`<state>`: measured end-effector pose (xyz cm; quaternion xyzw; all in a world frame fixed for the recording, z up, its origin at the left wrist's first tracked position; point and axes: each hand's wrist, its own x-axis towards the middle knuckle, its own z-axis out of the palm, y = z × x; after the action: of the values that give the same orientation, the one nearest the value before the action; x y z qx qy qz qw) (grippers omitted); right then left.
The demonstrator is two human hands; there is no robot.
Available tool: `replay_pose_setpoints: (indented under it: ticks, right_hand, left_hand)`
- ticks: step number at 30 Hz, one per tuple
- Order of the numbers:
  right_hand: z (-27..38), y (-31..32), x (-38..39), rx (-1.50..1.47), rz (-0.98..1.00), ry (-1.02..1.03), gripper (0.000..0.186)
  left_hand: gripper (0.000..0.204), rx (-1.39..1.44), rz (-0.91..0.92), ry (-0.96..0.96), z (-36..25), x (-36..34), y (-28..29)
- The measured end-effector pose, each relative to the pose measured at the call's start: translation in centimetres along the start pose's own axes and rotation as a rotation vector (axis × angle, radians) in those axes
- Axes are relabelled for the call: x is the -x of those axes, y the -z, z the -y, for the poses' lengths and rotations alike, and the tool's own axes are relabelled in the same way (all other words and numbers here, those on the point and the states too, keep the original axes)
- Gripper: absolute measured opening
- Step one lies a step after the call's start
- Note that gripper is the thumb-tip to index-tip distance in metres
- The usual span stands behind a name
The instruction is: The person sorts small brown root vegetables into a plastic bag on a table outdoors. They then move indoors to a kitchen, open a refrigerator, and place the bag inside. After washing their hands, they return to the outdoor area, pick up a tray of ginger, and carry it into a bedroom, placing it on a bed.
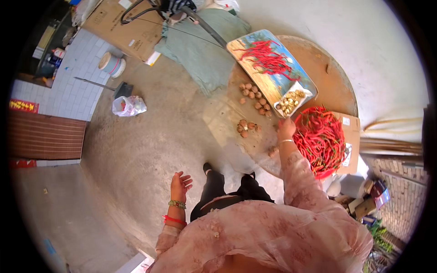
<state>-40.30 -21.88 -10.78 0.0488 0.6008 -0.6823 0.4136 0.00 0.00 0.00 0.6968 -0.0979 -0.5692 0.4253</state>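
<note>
My left hand [180,182] hangs open and empty beside my leg, fingers apart. My right hand [286,126] reaches over the round table [333,79], its fingers bent at the lower corner of a white tray [292,98] of pale nuts, beside a red basin [323,175] heaped with red chilies [321,141]; what it grips is unclear. The nut tray rests on a painted board [255,73] with loose chilies [268,59] spread on it. Brown walnuts [259,100] and a smaller broken group [246,127] lie left of my right hand.
Flattened cardboard [118,32], a green cloth [191,50], a striped bucket [111,65], a dustpan [123,89] and a plastic bag [129,105] lie around the concrete floor [123,150]. A cardboard sheet [350,136] is beside the basin; clutter [368,202] sits at right.
</note>
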Motion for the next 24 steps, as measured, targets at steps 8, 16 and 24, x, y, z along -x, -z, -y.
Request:
replay_pose_setpoints:
  ticks: [8, 16, 24]
  right_hand:
    - [-3.3, -6.3, 12.8, 0.338, 0.463, -0.078, 0.034]
    - [-9.2, -20.4, 27.0, 0.258, 0.876, -0.187, 0.019]
    - [-13.1, -31.2, 38.0, 0.262, 1.105, -0.256, 0.053]
  left_hand:
    - [0.038, 0.124, 0.06, -0.092, -5.8, -6.4, 3.8]
    - [0.028, 0.169, 0.123, -0.217, -15.9, -11.2, 12.3]
    - [0.023, 0.178, 0.16, -0.346, -28.2, -15.6, 18.3]
